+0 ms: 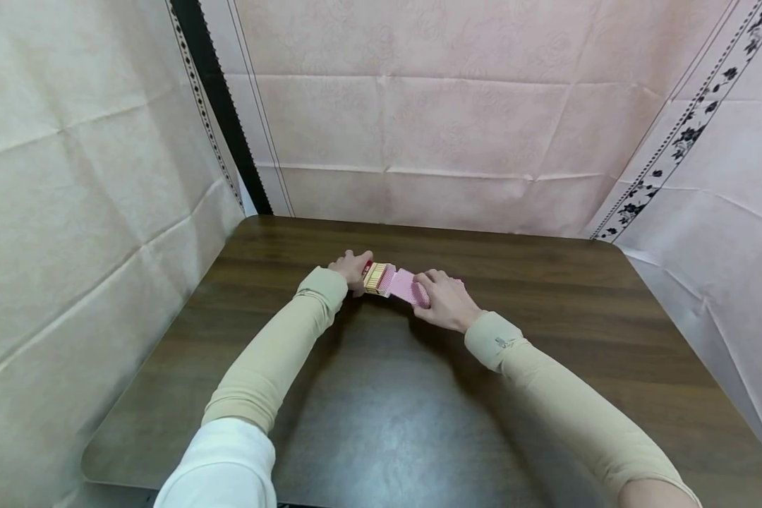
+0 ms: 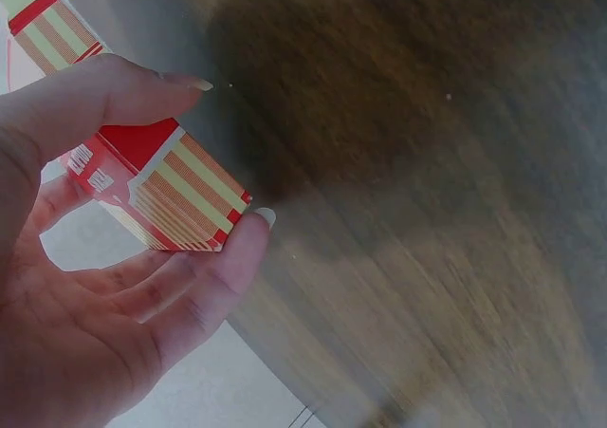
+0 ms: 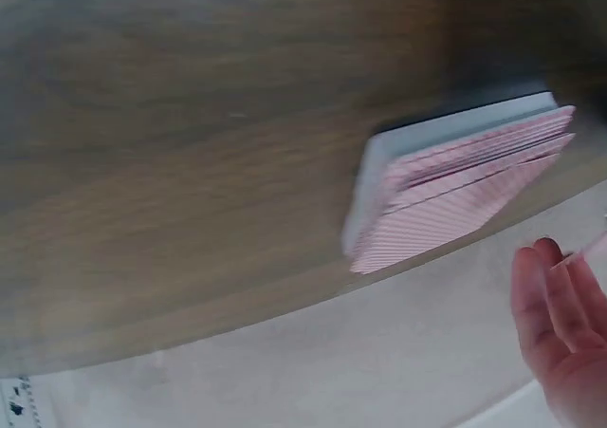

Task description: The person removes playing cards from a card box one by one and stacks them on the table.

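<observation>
In my left hand (image 1: 351, 269) is a red box with cream and gold stripes (image 2: 190, 186), a playing card box by its look. The thumb crosses one side and the fingers support the other. Pink cards show at the box's right end in the head view. My right hand (image 1: 447, 302) grips pink-patterned playing cards (image 1: 408, 286) beside that end, its fingers over their right part. A stack of pink-striped cards (image 3: 465, 186), slightly fanned, shows close over the wood in the right wrist view, with my right fingers (image 3: 536, 305) at the frame edge.
The brown wooden table (image 1: 381, 395) spreads around both hands, with its far edge close behind them. Pale cloth (image 1: 457, 127) hangs behind the table and along its sides. A floral border (image 1: 686, 141) runs down the cloth on the right.
</observation>
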Action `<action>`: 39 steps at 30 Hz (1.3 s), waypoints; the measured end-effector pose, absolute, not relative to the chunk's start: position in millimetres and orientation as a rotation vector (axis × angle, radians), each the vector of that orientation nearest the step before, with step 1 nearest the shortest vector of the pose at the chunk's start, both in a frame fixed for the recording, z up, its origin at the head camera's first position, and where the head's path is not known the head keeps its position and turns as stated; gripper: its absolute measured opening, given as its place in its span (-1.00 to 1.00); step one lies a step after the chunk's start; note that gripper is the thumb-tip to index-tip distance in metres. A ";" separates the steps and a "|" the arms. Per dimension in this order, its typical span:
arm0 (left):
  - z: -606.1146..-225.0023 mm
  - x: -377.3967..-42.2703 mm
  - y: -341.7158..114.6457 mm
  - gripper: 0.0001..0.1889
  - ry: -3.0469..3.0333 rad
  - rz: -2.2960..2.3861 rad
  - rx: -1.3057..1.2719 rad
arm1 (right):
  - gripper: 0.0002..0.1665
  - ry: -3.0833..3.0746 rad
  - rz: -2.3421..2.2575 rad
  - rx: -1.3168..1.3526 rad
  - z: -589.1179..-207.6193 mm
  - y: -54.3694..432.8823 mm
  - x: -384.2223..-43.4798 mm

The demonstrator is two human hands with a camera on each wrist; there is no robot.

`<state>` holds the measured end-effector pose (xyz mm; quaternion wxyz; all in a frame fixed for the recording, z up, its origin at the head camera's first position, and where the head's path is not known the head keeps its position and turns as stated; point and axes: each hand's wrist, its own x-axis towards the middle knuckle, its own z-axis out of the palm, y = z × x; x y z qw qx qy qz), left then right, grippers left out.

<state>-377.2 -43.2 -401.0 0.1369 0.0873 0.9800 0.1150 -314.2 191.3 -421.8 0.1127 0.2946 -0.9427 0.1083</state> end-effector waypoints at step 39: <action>-394.7 -372.5 -31.5 -0.24 2.801 0.358 0.314 | -0.41 -2.826 0.155 0.878 -419.2 168.5 -313.2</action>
